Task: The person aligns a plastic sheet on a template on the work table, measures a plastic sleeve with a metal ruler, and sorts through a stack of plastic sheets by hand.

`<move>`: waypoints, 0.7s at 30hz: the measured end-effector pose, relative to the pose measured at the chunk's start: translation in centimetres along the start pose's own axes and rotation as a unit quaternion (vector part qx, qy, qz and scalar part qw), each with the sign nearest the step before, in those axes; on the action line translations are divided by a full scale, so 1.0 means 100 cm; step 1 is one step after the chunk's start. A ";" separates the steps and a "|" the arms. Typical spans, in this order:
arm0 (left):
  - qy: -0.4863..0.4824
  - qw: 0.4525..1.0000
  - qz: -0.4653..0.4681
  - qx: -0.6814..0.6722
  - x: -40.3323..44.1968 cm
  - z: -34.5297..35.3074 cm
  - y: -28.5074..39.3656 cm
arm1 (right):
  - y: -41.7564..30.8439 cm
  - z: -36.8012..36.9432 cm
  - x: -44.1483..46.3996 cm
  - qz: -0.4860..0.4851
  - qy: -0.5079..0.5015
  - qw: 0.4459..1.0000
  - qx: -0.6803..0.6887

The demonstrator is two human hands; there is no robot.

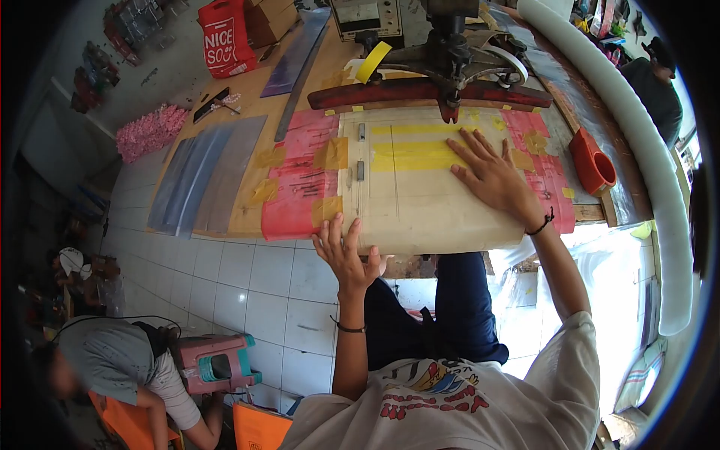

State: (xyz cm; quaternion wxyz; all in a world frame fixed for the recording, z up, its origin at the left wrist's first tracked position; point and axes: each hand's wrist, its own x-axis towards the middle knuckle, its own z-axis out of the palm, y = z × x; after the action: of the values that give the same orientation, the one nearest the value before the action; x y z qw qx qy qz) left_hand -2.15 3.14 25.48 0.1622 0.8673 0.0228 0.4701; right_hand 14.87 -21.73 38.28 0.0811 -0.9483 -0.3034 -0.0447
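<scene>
My right hand (pixel 487 172) lies flat with fingers spread on a beige sheet (pixel 420 202), over the edge of a yellow strip (pixel 409 155). At the sheet's front left edge rests my left hand (pixel 349 247), its fingers stretched out and apart. Pink-red sheets (pixel 300 176), stuck down with pieces of tan tape (pixel 336 153), flank the beige sheet on both sides. Small metal pieces (pixel 361 171) sit near its left side. Just beyond my right hand hangs the machine's long red-edged bar (pixel 427 96).
A red-orange container (pixel 592 161) stands to the right. Clear plastic sheets (pixel 199 176) and a phone (pixel 211 104) lie left. A red bag (pixel 225 41) stands at the back left. A long white foam roll (pixel 637 127) curves along the right. Another person (pixel 124 367) bends low at lower left.
</scene>
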 end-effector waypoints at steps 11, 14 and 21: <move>-0.046 0.996 -0.072 -0.015 0.056 -0.054 0.037 | -0.024 -0.037 -0.105 -0.016 0.000 1.000 0.006; -0.117 0.985 0.015 -0.124 0.097 -0.056 0.043 | -0.014 -0.044 -0.103 -0.030 0.016 0.998 0.045; -0.309 0.933 0.127 -0.134 0.160 0.031 0.047 | 0.037 -0.017 -0.052 -0.020 0.120 0.991 0.050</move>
State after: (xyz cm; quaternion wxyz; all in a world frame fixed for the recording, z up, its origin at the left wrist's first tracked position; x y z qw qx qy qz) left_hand 8.79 0.92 38.31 0.2146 0.9356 -0.2021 0.1942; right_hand 12.74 -27.99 38.77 0.1636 -0.9245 -0.3125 -0.1446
